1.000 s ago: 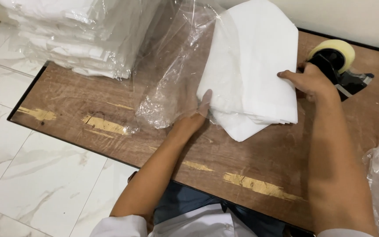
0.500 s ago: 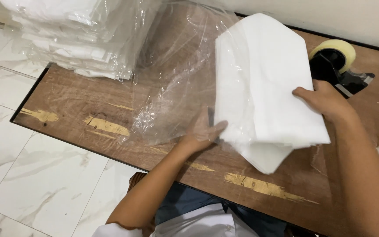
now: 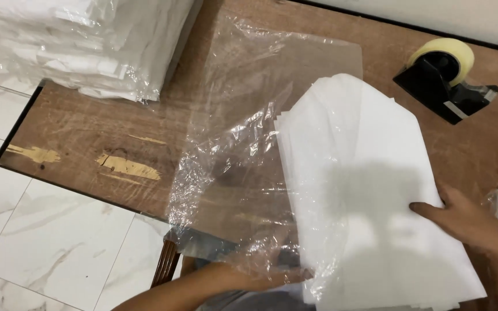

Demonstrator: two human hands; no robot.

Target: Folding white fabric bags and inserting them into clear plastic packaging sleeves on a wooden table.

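Your right hand (image 3: 462, 222) comes in from the lower right, palm down, fingers stretched leftward and lightly spread, pressing flat on what lies beneath it. Your left hand (image 3: 255, 279) sits lower and well to the left of the right one, forearm entering along the bottom edge, fingers pointing right. They are veiled by clear film, so their grip cannot be made out.

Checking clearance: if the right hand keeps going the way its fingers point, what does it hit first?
The right hand points left across the folded white fabric stack, on which it already rests. Past the stack's edge, likely the clear plastic bag; depth is unclear.
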